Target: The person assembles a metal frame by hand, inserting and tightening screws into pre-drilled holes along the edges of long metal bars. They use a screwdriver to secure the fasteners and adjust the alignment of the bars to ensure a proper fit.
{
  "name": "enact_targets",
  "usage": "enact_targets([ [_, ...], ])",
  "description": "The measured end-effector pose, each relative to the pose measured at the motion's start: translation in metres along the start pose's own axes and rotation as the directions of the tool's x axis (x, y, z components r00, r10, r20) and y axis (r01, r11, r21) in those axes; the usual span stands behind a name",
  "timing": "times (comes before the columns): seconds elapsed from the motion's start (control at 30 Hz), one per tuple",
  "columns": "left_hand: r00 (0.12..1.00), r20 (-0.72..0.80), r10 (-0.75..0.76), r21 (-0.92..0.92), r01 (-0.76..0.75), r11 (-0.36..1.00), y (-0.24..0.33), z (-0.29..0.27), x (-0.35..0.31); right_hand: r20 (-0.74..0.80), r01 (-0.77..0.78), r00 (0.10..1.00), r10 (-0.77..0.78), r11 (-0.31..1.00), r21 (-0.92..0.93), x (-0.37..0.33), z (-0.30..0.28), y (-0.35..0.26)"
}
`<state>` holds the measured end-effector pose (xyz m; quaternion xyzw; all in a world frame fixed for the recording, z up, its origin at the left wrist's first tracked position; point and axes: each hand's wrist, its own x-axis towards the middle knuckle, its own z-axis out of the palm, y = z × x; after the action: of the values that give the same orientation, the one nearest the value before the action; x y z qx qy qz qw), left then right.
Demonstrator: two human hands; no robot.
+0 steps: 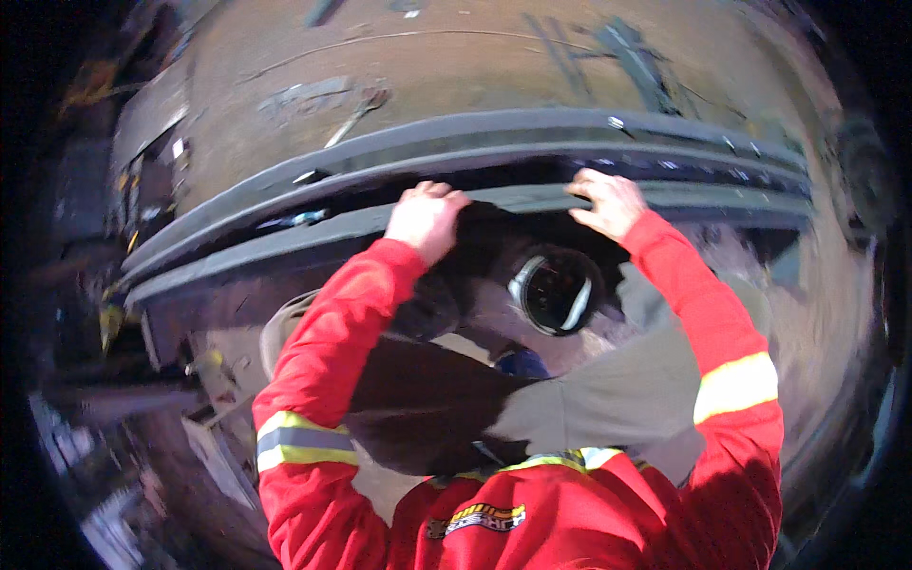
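Observation:
A long grey metal beam (532,198) with raised edges runs from side to side in front of me, bent by the lens. My left hand (427,220) is closed over its near edge, fingers curled down and partly hidden. Further right, my right hand (610,202) grips the same edge, which passes between its thumb and curled fingers. Inside the beam's channel, left of my left hand, lies a slim object with a light tip (309,218). A small dark piece (311,177) rests on the ridge behind it.
Below my hands is a round dark object (556,290) with bright curved edges, its kind unclear. On the brown floor (456,71) beyond the beam lie a long-handled tool (356,119), a thin curved line and a greenish metal frame (638,62). Cluttered metal pieces lie at left.

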<state>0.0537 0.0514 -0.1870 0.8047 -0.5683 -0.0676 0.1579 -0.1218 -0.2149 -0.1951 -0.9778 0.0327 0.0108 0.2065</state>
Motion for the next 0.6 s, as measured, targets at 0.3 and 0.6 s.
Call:
enact_targets([
  [0.3,0.976,-0.093,-0.199,-0.268,0.168,0.949,0.036,0.002,-0.018,0.101,-0.220,0.940,0.325,0.354,0.909,0.029,-0.003,-0.074],
  [0.6,0.916,-0.070,-0.395,-0.608,0.275,0.745,0.044,-0.012,-0.005,0.083,0.133,0.750,0.656,-0.272,0.953,0.062,0.043,-0.160],
])
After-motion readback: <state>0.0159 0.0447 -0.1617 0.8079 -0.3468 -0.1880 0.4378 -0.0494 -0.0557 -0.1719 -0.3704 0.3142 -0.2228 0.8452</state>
